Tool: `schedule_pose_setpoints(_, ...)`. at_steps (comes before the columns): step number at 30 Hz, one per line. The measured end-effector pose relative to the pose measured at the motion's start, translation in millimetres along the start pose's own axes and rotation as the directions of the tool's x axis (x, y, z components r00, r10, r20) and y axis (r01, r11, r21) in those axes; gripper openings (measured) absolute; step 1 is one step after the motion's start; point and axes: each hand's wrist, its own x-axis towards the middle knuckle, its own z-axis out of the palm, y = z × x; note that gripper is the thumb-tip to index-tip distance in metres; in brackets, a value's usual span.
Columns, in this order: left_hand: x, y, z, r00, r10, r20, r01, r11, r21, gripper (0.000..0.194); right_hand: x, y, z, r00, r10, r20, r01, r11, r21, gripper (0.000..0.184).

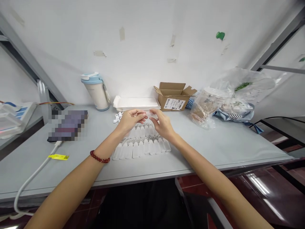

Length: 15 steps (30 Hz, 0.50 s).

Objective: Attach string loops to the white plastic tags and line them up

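Note:
My left hand pinches a thin white cord between thumb and fingers, above the table. Facing it, my right hand has its thumb and fingers curled round a small translucent white piece, blurred and partly hidden by the fingers. Below both hands, several frosted white tags with looped white cords lie side by side in a front row. Behind them is a second row of similar tags, partly covered by my hands. Small white plastic parts lie just left of my left hand.
A white tray and an open cardboard box stand by the wall. A blue-lidded cup is at back left, a phone with a white cable nearer. Plastic bags fill the back right of the grey table.

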Motion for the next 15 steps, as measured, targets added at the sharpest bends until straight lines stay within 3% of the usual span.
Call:
schedule_pose_setpoints(8, -0.7, 0.4, 1.1, 0.999, 0.022, 0.029, -0.024, 0.998, 0.054, 0.034, -1.2, -1.7, -2.6, 0.998, 0.057, -0.014, -0.056, 0.996, 0.076, 0.030)
schedule_pose_setpoints(15, -3.7, 0.7, 3.2, 0.997, 0.069, 0.043, -0.074, 0.991, 0.116, 0.030, -1.9, -1.8, -4.4, 0.999, 0.044, 0.011, -0.045, 0.998, 0.036, 0.028)
